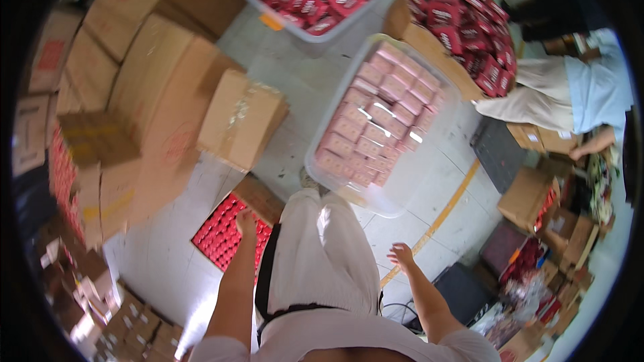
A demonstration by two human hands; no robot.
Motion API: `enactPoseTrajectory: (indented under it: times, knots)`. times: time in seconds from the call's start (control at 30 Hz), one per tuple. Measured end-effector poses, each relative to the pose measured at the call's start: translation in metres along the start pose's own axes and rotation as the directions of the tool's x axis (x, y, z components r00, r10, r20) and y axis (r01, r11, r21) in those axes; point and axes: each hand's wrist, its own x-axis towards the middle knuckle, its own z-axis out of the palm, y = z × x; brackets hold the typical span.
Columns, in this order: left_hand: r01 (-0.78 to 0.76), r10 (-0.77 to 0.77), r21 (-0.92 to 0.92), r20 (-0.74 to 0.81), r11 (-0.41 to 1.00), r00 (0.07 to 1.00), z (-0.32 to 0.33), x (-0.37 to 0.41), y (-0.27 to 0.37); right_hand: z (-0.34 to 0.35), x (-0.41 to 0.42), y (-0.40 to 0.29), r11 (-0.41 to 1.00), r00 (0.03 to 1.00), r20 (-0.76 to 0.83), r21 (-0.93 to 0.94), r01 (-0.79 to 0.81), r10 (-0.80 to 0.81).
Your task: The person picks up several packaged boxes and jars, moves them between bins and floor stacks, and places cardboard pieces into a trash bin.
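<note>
My left hand (245, 222) is over an open carton of red wrapped items (221, 236) on the floor at my left. Its fingers are small and blurred, so I cannot tell whether they touch the items. Out to my right, my right hand (401, 255) hangs over the floor with nothing in it, fingers apart. Before my feet stands a clear plastic bin (347, 193), filled with rows of small pink boxes (370, 123).
A sealed carton (241, 120) and large stacked cartons (151, 105) stand left. Ahead are a plastic bin (322, 37) and a carton (432, 55), both heaped with dark red packets. A person in light blue (596, 85) is at right, near cluttered boxes (528, 201).
</note>
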Motion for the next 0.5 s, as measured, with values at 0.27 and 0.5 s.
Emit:
enactPoseTrajectory:
  times: [0.27,0.5]
  knots:
    - [0.157,-0.040,-0.362,0.312,0.919,0.949,0.022,-0.014,0.018,-0.008,-0.086,0.053,0.963,0.993,-0.063,0.245,0.111,-0.099]
    - [0.163,-0.152,-0.006,0.337,0.987,0.929,0.095,-0.059,0.000,-0.032,-0.123,0.082,0.871,0.895,-0.180,0.217,0.440,-0.407]
